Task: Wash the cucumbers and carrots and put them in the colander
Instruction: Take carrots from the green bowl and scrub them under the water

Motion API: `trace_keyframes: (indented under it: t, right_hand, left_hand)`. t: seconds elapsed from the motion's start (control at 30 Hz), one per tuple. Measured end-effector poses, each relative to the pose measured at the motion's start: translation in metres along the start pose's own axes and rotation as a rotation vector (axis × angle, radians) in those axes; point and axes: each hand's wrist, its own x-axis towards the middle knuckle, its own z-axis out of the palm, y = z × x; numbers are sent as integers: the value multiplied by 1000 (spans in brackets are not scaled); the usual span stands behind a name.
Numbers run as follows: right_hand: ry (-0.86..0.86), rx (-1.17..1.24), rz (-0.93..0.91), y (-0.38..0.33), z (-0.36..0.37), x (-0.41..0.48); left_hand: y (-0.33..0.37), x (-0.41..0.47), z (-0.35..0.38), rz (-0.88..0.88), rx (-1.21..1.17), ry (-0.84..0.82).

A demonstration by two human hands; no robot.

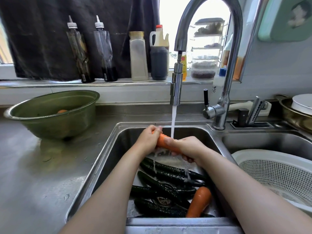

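Observation:
Both my hands hold one orange carrot (163, 141) under the running water of the tap (176, 88), above the left sink (108, 149). My left hand (148, 137) grips the carrot's far end and my right hand (184, 148) wraps its near end. Water runs off the carrot onto several dark green cucumbers (165, 184) lying on the sink bottom. A second carrot (199, 201) lies among them at the near right. The white colander (276, 173) sits in the right sink, with nothing visible inside.
A green bowl (50, 114) with something orange inside stands on the steel counter at the left. Bottles and jars (138, 56) line the window sill behind the tap. A knife holder (251, 115) and a pan with a plate (297, 107) are at the right.

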Motion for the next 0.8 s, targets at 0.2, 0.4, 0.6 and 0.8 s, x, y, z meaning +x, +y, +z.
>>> trace_keyframes:
  t: [0.2, 0.4, 0.6, 0.8]
  right_hand:
    - [-336, 312, 96, 4, -17, 3]
    - [-66, -7, 0, 0, -4, -5]
    - [185, -105, -4, -2, -1, 2]
    - [-331, 293, 28, 6, -14, 1]
  left_hand:
    - [-4, 1, -2, -1, -50, 56]
    - [-1, 2, 7, -44, -22, -4]
    - [-1, 1, 11, -114, -147, -83]
    - [-5, 5, 2, -170, -196, 47]
